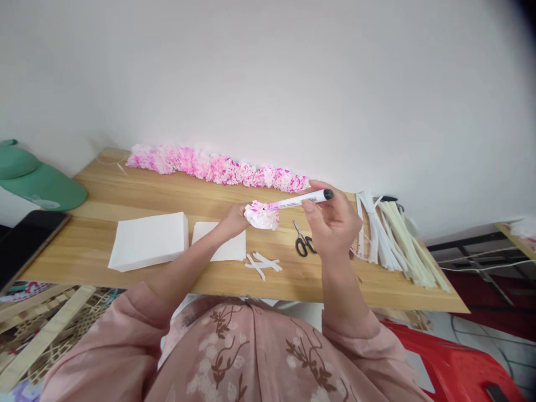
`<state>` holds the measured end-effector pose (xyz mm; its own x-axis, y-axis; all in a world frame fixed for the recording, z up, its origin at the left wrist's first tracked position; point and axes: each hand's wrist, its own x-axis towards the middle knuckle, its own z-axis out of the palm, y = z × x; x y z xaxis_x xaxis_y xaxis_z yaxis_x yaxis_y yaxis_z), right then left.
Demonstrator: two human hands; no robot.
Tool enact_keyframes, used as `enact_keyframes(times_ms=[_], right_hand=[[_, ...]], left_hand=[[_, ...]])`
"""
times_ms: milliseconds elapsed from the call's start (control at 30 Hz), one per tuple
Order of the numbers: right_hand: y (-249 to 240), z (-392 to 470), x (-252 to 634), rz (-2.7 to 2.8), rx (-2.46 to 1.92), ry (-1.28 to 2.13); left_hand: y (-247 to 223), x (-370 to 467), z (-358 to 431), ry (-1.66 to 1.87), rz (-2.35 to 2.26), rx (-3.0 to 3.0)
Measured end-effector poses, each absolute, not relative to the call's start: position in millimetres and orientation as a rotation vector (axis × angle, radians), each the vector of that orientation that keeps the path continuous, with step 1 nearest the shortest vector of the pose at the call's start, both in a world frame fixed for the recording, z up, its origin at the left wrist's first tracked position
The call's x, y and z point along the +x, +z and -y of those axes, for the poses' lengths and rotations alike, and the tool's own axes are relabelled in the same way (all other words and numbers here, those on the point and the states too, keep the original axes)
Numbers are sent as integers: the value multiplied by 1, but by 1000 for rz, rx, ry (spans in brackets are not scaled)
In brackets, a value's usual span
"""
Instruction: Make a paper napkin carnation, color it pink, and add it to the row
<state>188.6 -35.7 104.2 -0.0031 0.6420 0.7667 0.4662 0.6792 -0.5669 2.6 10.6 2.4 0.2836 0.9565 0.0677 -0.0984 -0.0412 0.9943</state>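
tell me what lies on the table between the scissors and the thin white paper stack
In the head view, a few loose white strips lie crossed on the wood between the scissors and the thin paper stack.

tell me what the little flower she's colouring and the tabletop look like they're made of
Flower: seemingly thin tissue paper, matte white with crinkled, ruffled layers; pink ink stains its edge where the marker in the right hand touches it. The left hand holds it.
Tabletop: looks like wood or wood-look laminate, light brown with long grain lines and a smooth, low-sheen finish; which one is unclear.
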Motion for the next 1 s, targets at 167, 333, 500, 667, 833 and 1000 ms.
enact_keyframes(times_ms=[167,333,500,667,833,1000], right_hand=[[111,41,195,1579,-883,148],[112,46,201,1480,-879,123],[102,48,205,1407,-868,234],[97,48,204,1401,-918,274],[96,44,204,1395,-934,267],[93,39,201,1423,-912,313]], left_hand=[[4,2,-11,1088,-920,1285],[7,1,-11,1073,-966,1214],[11,1,-10,1078,-972,1128],[16,2,-9,1088,-988,1085],[17,2,-8,1088,-978,1087],[16,2,-8,1081,-968,1109]])
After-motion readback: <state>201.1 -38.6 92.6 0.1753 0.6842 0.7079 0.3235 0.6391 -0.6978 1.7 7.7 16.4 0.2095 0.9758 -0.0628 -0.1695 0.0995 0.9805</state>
